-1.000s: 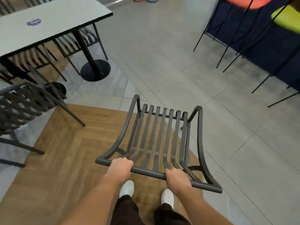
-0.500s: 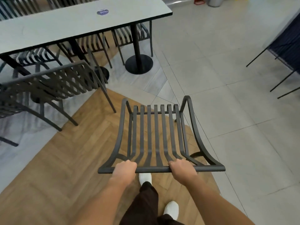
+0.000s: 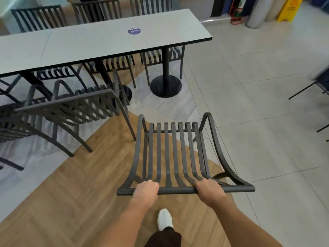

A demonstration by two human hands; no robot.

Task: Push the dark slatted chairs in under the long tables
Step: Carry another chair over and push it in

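Long table [image 3: 99, 43], round purple sticker [image 3: 134, 31] unreadable; both hands [image 3: 146, 189] [image 3: 210, 190] gripping chair [image 3: 170, 157] rail.

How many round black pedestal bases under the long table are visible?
2: one base near the table's right end, another left of it behind a chair leg. More may be hidden.
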